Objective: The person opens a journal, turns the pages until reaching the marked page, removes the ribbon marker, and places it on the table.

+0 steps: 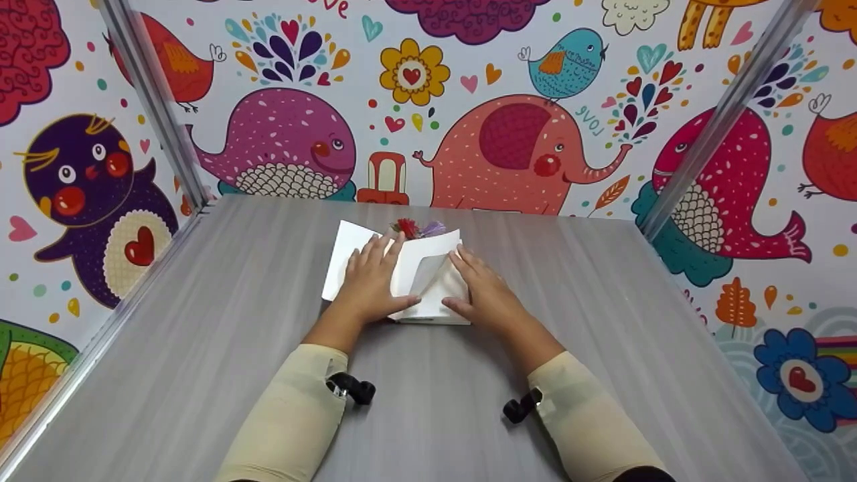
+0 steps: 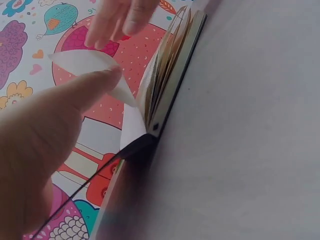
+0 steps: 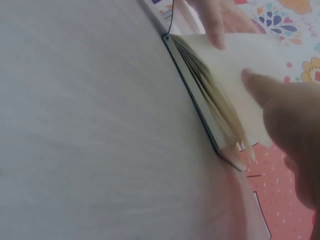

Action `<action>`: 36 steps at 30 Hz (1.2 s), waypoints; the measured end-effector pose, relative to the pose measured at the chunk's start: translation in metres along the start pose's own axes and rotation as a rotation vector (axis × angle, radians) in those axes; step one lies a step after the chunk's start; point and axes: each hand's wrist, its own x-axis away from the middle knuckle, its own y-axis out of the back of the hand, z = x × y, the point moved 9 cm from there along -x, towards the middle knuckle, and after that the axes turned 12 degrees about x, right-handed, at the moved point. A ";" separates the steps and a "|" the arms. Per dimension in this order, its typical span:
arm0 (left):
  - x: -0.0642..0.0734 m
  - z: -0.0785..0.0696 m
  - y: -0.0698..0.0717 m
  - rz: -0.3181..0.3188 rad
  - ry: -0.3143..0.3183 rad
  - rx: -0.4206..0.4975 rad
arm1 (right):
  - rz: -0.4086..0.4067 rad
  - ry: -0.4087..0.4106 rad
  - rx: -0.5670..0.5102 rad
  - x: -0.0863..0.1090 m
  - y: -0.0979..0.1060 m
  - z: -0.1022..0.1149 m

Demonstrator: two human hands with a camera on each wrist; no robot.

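An open book (image 1: pixel 345 258) with white pages and a dark cover edge lies on the grey table. My left hand (image 1: pixel 370 281) rests across its left part, fingers stretched forward and thumb out over the pages. A lifted page (image 1: pixel 435 249) curves up between the hands. Along the right side, my right hand (image 1: pixel 492 294) touches the page edge with extended fingertips, its thumb apart. In the right wrist view, the loose pages (image 3: pixel 220 100) fan out above the cover. The left thumb (image 2: pixel 102 82) lies against the curled page in the left wrist view.
Red and purple artificial-looking flowers (image 1: pixel 406 227) sit just behind the book. The grey table (image 1: pixel 234 268) extends around it. A wall with cartoon animals (image 1: pixel 509 154) stands behind, with metal posts (image 1: pixel 716 134) at the back corners.
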 end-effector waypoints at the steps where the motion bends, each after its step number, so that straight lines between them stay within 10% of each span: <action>1: 0.000 0.000 0.001 -0.011 -0.003 -0.004 | 0.027 -0.008 0.002 0.000 -0.004 -0.002; 19: 0.002 -0.009 0.022 -0.127 -0.060 -0.105 | 0.321 0.114 0.075 0.013 -0.042 0.001; 36: 0.003 -0.002 0.033 -0.117 -0.018 -0.189 | 0.331 0.119 0.080 0.015 -0.042 0.003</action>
